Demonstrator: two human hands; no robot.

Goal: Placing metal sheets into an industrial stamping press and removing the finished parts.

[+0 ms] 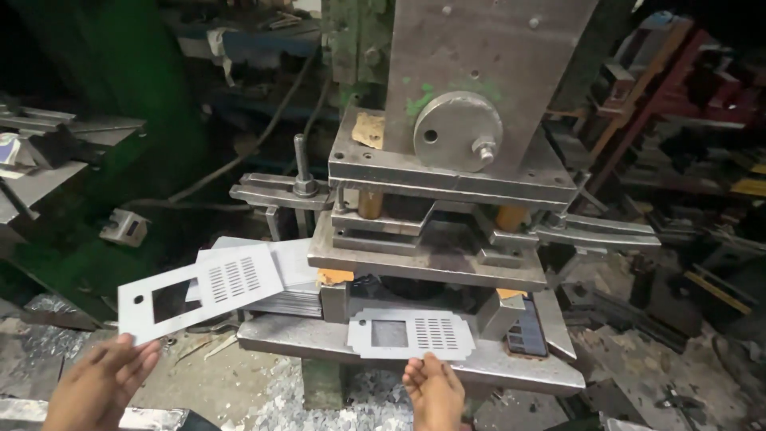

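At the near edge of the view, two bare hands work in front of a metal press. The left hand [100,381], low on the left, pinches the near corner of a flat grey punched sheet [199,289] and holds it up off the bench; the sheet carries a rectangular window and a block of slots, and its long axis rises from near left towards far right, ending over a stack of blank sheets [291,283]. The right hand [435,389], near the middle, has its fingertips against the near edge of a second punched plate [411,333], which lies flat on the lower bed [319,339] of the press with its long axis running left to right. Whether those fingers grip the plate or only touch it cannot be told. This plate lies directly beyond the right hand, which is much the nearer of the two to it; the left hand is well apart. Beyond and above the plate hangs the upper die block [423,255], and behind it the grey ram [479,72] with a round disc [457,132]. Metal scraps [351,399] litter the floor below.
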